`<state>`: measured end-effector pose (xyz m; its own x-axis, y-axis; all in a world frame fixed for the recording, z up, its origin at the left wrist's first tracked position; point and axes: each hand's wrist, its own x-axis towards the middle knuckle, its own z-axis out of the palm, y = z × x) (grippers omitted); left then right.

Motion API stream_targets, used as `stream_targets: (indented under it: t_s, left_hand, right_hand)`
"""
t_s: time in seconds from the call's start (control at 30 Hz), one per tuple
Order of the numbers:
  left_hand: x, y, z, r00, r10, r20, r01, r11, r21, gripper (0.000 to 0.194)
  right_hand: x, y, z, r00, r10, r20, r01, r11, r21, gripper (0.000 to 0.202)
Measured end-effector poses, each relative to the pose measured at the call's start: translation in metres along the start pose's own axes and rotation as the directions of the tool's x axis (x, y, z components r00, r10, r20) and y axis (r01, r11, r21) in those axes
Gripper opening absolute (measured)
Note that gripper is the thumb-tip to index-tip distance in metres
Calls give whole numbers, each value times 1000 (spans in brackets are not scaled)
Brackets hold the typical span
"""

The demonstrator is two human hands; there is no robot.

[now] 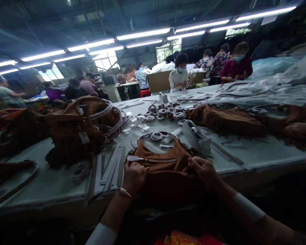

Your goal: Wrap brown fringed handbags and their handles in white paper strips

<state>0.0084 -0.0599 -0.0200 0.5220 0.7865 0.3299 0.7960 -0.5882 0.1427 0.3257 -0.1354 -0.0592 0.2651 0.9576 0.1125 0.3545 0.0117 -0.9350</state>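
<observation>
A brown suede-like handbag point(163, 153) lies at the table's front edge, its lower part hanging into shadow. Across its upper side runs a zipper point(160, 160), with a white wrapped pull at the left end. My left hand point(135, 175), with a bracelet on the wrist, is closed on the bag's left side near that pull. On the right side, my right hand point(202, 169) pinches the bag's edge between thumb and fingers. The bag's curved handle point(142, 137) arches away from me over the tabletop, and a wrapped coil point(156, 136) lies within its loop.
Flat strips point(112, 168) lie left of the bag. A pile of fringed brown bags point(76, 129) stands farther left; more fringed bags point(226, 119) lie right. Several wrapped coils point(163, 111) and a grey-white box point(197, 137) sit beyond. Co-workers point(180, 76) are across the table.
</observation>
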Motion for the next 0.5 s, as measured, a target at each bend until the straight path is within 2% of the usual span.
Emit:
stream_targets:
  t_s: [0.07,0.13,0.2,0.3,0.37,0.43,0.5]
  left_hand:
    - [-1,15,-9,999,-7,-49,7,1000,-10,34]
    - [4,34,-17,998,55,-27,-58,990,-128,28]
    - [14,54,-20,988,143,60,-118,944,-308,25]
    - [39,81,-17,955,205,216,-89,887,-452,24]
    - [56,97,-10,932,179,315,-26,901,-432,31]
    - [69,116,-1,898,137,419,15,941,-339,44]
    - [75,135,7,870,113,480,-6,976,-219,59]
  right_hand:
    - [2,7,-15,994,19,-107,-31,993,-115,40]
    - [9,9,-25,990,41,-133,-69,974,-213,35]
    - [18,7,-29,996,33,-84,-57,952,-300,31]
    - [28,-1,-25,1000,-16,9,18,891,-453,22]
    - [29,-3,-19,999,-38,17,41,855,-517,14]
    - [27,0,-16,999,-44,1,38,850,-525,11]
    - [26,5,-14,999,-32,-13,21,863,-504,13]
